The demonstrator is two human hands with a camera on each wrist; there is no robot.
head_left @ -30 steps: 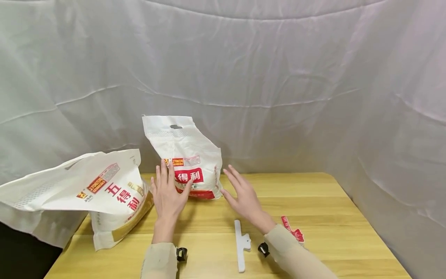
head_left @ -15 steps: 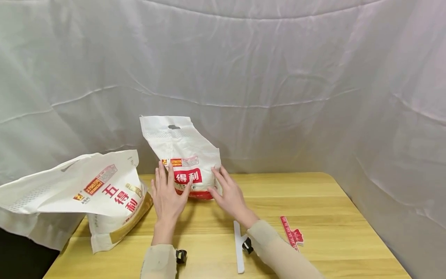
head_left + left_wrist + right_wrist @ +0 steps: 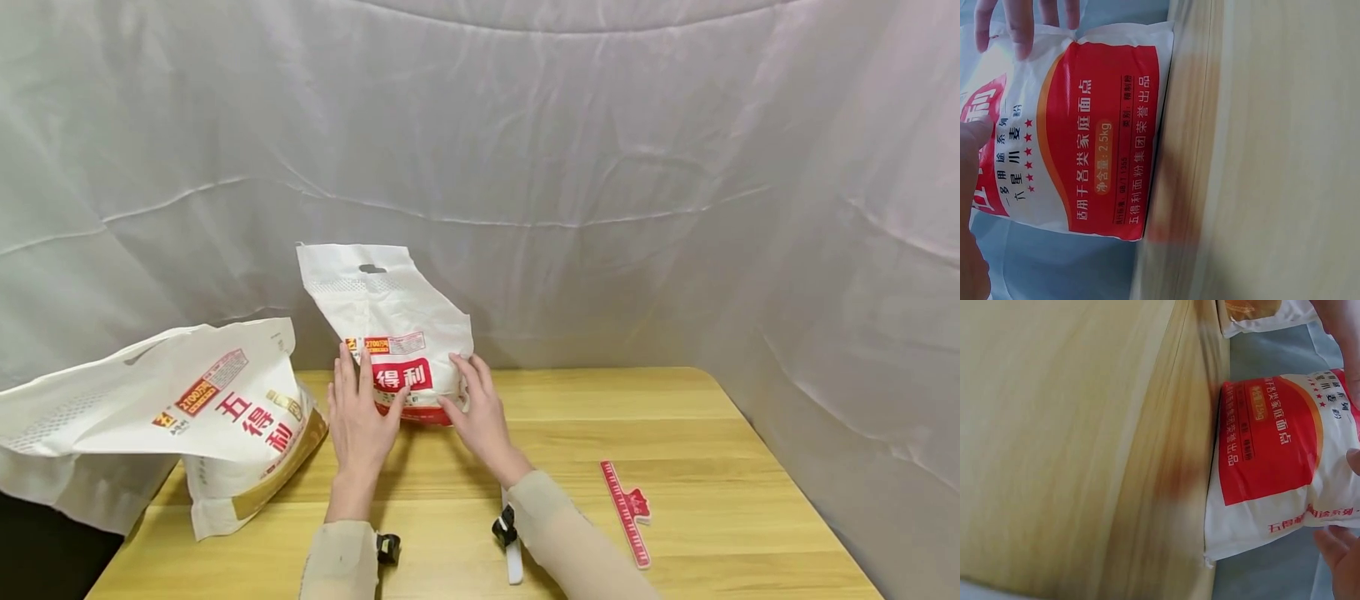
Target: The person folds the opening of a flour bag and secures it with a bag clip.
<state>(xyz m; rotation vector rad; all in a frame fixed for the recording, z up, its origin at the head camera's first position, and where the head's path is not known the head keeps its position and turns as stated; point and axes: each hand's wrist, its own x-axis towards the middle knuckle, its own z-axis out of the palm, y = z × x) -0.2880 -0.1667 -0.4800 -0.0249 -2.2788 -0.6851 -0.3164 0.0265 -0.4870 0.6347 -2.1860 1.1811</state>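
A white flour bag with red print and a handle slot stands near the table's back edge, its upper part leaning left. My left hand rests at its left side, fingers straight up and thumb over the front. At the bag's right side, my right hand touches it with slightly bent fingers and the thumb on the front. Both wrist views show the red lower panel, seen as flour bag on the left and flour bag on the right. Some fingertips are hidden behind the bag.
A second flour bag, with a gold base, slumps at the table's left, its top folded over leftward. A red bag clip lies right of my right forearm. A white bag clip is partly covered by that forearm. Grey cloth hangs behind.
My right hand has moved left from beside the bag onto its right side. The left hand stays at the left side. The forearm now covers more of the white clip and uncovers the red one.
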